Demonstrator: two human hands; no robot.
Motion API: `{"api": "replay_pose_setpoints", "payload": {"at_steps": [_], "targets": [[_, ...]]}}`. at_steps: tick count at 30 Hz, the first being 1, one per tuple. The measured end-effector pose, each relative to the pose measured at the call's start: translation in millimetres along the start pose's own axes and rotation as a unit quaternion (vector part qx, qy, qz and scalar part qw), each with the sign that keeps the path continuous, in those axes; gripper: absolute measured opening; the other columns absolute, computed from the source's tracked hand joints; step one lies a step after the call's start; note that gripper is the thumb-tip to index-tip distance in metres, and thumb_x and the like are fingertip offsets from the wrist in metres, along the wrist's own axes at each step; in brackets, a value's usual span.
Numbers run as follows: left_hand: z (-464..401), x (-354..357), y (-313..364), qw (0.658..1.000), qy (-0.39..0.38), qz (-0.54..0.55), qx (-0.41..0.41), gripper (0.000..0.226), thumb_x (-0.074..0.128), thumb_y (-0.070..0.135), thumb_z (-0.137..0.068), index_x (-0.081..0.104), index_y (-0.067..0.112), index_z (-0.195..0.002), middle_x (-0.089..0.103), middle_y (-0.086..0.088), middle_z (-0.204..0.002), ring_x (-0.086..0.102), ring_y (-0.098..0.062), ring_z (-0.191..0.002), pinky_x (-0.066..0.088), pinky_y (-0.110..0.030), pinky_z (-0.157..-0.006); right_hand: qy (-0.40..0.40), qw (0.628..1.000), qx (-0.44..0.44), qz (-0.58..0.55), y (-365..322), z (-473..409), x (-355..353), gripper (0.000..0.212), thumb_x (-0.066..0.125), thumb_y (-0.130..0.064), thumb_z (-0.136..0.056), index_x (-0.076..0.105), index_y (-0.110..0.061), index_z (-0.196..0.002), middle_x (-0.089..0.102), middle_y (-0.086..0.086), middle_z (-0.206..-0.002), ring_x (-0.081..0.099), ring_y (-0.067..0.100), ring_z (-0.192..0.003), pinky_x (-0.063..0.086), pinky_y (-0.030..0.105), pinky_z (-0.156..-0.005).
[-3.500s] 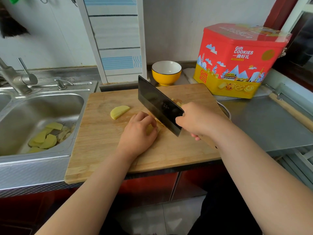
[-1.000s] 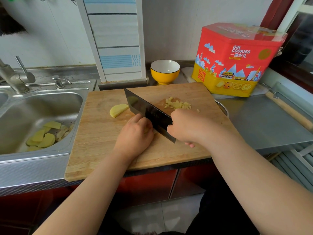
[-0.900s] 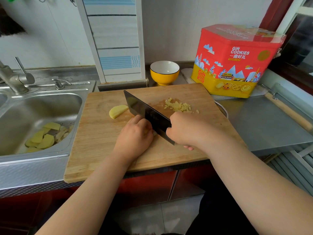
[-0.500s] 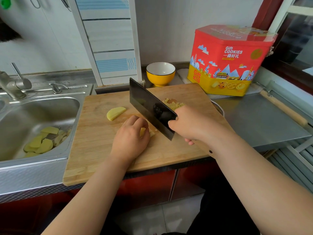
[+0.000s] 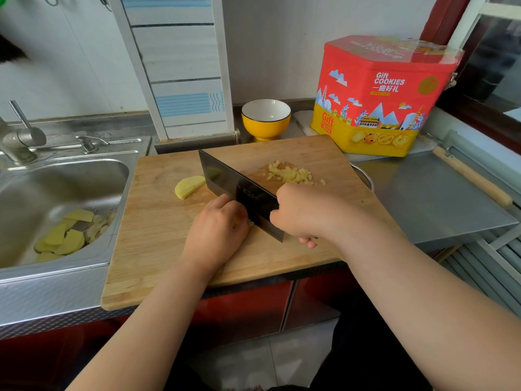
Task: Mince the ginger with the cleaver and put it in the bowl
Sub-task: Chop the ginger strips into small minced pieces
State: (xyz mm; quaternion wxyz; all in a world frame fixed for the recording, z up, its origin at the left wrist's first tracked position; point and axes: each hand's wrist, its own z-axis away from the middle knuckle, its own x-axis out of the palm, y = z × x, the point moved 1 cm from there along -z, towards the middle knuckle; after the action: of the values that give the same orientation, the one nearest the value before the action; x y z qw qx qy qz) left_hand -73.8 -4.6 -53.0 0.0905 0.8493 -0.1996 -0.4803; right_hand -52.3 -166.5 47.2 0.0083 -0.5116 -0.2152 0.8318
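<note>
While both bare forearms reach in over the near edge of the pale, fine-grained bamboo cutting board, the left hand sits knuckles-up near the board's middle, fingers curled down onto a small yellow piece of ginger that is almost wholly hidden beneath them. Just beside it, the right hand is wrapped tight around the handle of the broad, dark steel cleaver, whose flat rectangular blade stands on its edge against the board, touching the left knuckles. A smooth half-moon slice of pale yellow ginger lies to the blade's left, toward the board's far left part. Beyond the blade, toward the far right corner, sits a loose heap of coarsely minced ginger. Past the board's far edge stands a glossy yellow ceramic bowl with a white inside, and to its right a red and yellow cookie tin. Left of the board, the brushed stainless sink holds flat yellow slices.
</note>
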Motion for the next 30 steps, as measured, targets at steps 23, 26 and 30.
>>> {"api": "replay_pose_setpoints", "payload": {"at_steps": [23,26,30], "targets": [[7,-3,3,1.0,0.005,-0.024,0.012,0.005,0.065,0.015,-0.083,0.067,0.01,-0.083,0.061,-0.003,-0.09,0.059,-0.025,-0.076,0.048,-0.033,-0.058,0.044,0.999,-0.019,-0.021,5,13,-4,0.018,0.043,-0.022,-0.099,0.05,-0.008,-0.109,0.055,0.008,-0.058,0.052,0.016,-0.04,0.044,0.022,-0.042],[7,-3,2,1.0,-0.001,-0.023,0.018,0.005,0.065,0.014,-0.083,0.067,0.01,-0.084,0.061,-0.004,-0.089,0.058,-0.025,-0.076,0.049,-0.036,-0.058,0.029,0.999,-0.008,-0.012,2,13,-4,0.03,0.043,-0.022,-0.099,0.052,-0.007,-0.124,0.054,0.008,-0.051,0.049,0.015,-0.035,0.044,0.021,-0.043],[7,-2,2,0.999,-0.007,-0.031,0.024,0.004,0.067,0.013,-0.082,0.066,0.01,-0.084,0.059,-0.005,-0.086,0.057,-0.026,-0.074,0.048,-0.034,-0.057,-0.004,1.0,0.006,-0.015,-2,7,1,0.041,0.043,-0.019,-0.1,0.045,-0.004,-0.137,0.055,0.01,-0.053,0.048,0.017,-0.036,0.045,0.022,-0.046]]}}
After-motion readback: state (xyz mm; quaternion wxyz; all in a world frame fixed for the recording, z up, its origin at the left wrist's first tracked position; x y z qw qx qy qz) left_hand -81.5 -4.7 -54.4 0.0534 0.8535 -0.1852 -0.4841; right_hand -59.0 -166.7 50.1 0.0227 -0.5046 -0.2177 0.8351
